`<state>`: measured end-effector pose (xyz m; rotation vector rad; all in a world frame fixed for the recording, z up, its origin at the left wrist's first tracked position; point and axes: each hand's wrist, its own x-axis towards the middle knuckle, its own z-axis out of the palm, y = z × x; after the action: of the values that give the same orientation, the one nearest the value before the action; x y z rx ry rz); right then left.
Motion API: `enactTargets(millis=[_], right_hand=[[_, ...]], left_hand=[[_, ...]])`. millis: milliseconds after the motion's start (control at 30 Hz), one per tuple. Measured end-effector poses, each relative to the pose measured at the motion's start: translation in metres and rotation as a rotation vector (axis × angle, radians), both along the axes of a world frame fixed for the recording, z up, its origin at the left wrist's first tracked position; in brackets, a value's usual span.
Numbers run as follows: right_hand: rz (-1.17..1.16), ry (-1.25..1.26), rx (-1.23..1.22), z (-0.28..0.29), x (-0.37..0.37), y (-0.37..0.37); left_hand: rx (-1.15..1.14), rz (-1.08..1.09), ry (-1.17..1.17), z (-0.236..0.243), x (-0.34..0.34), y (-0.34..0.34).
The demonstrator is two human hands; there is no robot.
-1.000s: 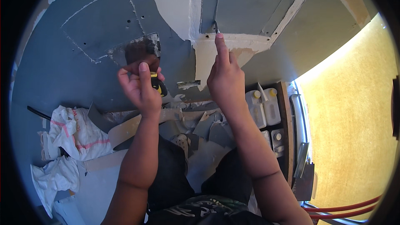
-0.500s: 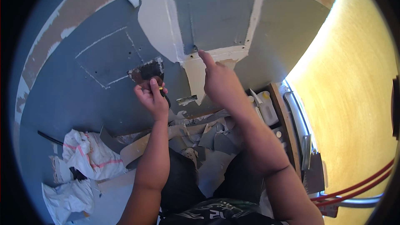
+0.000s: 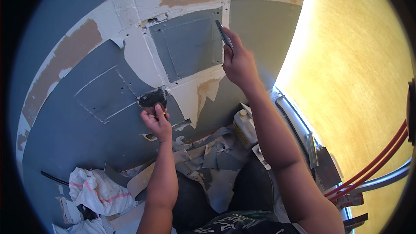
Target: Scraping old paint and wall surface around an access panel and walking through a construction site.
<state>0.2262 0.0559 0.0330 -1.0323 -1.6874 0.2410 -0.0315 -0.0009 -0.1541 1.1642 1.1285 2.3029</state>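
Observation:
My left hand [image 3: 157,123] is closed round the handle of a putty knife [image 3: 151,98], its wide, dark, stained blade pointing up in front of the grey wall [image 3: 56,125]. Higher and to the right, my right hand [image 3: 241,64] grips a utility knife [image 3: 225,37]. The knife's tip is by the upper right edge of a grey rectangular patch [image 3: 186,43] in the wall. White bare strips surround this patch, with small dark holes along its border. Whether the blade touches the wall, I cannot tell.
Torn grey and white scraps [image 3: 216,154] pile up at the wall's foot. White sacks [image 3: 99,190] lie at the lower left. A plastic jug [image 3: 245,125] stands right of the scraps. Red hoses [image 3: 377,160] cross at the right, by a yellow lit surface [image 3: 346,74].
My right hand has gone from the patch's lower left corner to its upper right side, and the utility knife now shows clearly. The view has shifted; my left hand still holds the putty knife.

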Motion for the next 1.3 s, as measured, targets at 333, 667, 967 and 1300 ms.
enactTargets(millis=[333,667,967,1300], right_hand=[[0.017,0.007,0.038,-0.005,-0.004,0.021],[-0.118,-0.237,-0.015,0.008,-0.003,0.014],[-0.155,-0.268,0.016,-0.043,-0.011,0.021],[-0.095,-0.258,-0.048,-0.103,-0.007,0.019]], left_hand=[[-0.053,0.010,0.022,-0.002,-0.003,0.005],[-0.036,-0.050,0.013,0.012,0.010,-0.010],[0.001,-0.056,0.076,0.016,0.033,-0.024],[0.041,-0.078,0.128,0.021,0.038,-0.025]])
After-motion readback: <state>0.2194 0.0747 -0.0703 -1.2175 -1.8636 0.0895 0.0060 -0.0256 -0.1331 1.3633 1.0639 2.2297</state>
